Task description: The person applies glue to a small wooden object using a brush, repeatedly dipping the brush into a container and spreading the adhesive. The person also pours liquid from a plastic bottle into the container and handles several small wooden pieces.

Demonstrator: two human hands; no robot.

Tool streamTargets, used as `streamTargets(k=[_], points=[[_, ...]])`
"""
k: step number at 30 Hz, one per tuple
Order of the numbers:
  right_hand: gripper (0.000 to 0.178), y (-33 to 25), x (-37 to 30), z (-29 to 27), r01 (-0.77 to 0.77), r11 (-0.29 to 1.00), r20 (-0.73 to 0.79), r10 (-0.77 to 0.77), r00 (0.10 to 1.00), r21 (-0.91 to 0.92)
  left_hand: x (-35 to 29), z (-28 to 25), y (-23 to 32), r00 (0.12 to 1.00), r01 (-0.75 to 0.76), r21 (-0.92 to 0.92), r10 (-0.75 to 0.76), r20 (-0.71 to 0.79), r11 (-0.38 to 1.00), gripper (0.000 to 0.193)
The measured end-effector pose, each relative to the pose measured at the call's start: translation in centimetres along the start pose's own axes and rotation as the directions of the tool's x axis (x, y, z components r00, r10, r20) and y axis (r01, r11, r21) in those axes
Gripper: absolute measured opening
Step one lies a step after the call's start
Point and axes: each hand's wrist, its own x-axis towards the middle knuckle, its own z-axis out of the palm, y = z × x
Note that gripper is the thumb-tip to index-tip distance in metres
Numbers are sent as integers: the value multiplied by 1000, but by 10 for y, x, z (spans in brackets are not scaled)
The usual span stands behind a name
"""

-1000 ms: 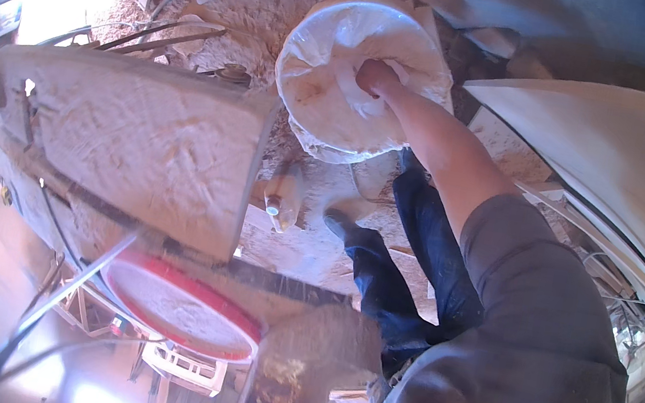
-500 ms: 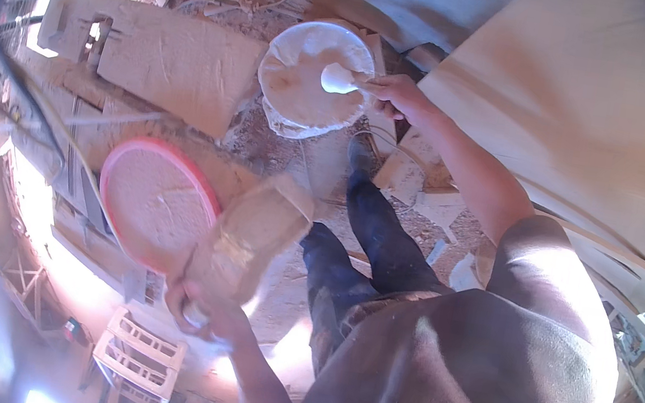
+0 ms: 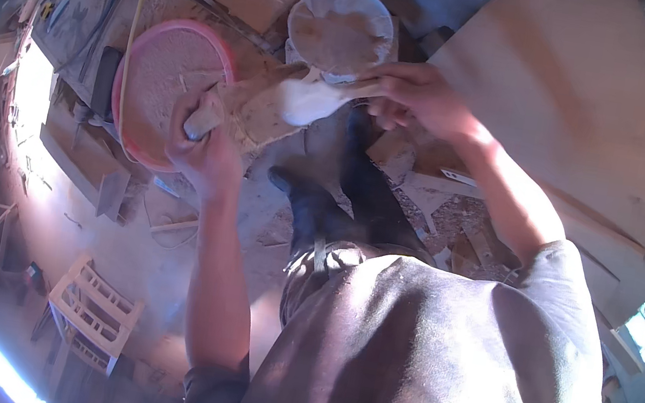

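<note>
My right hand (image 3: 422, 103) is closed round the handle of a brush-like tool (image 3: 309, 102) with a broad white end. Motion blur hides whether that end is bristles or a scoop. The white end lies over a pale brown wooden piece (image 3: 263, 120), apparently touching its face. My left hand (image 3: 205, 145) grips the wooden piece at its near-left end and holds it up, tilted. Beyond my right hand stands a white bucket (image 3: 296, 13) with a crusted rim and brownish contents. Behind my left hand is a round pink-rimmed tub (image 3: 138, 46) with a pale, dusty inside.
A large wooden panel (image 3: 556, 112) leans along the right. Wood offcuts (image 3: 472, 242) and shavings litter the floor by my legs. A slatted wooden frame (image 3: 94, 309) stands at the lower left. A yellowish cord or strip (image 3: 135, 28) passes in front of the tub.
The white-ended tool has come from over the bucket onto the wooden piece. My left hand has raised the piece away from me, toward the bucket. The head view has shifted.
</note>
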Motion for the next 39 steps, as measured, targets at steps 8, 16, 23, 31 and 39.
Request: streamTargets(k=[8, 16, 23, 31, 39], points=[[53, 6, 32, 51, 519, -1, 422, -583, 694, -855, -12, 3, -1, 988, -146, 97, 150, -32, 985, 9], [51, -26, 4, 55, 471, -233, 525, -405, 748, -851, -9, 8, -16, 983, -135, 150, 152, -105, 979, 18], [42, -45, 5, 76, 320, -405, 425, -201, 882, -856, -10, 11, -12, 974, -191, 139, 205, -94, 972, 28], [32, -79, 1, 80, 358, -361, 427, -132, 894, -861, -9, 10, -19, 950, -274, 110, 287, -123, 955, 29], [30, -123, -18, 104, 132, -150, 162, -208, 965, -980, -10, 12, -23, 967, -209, 75, 217, -131, 975, 18]])
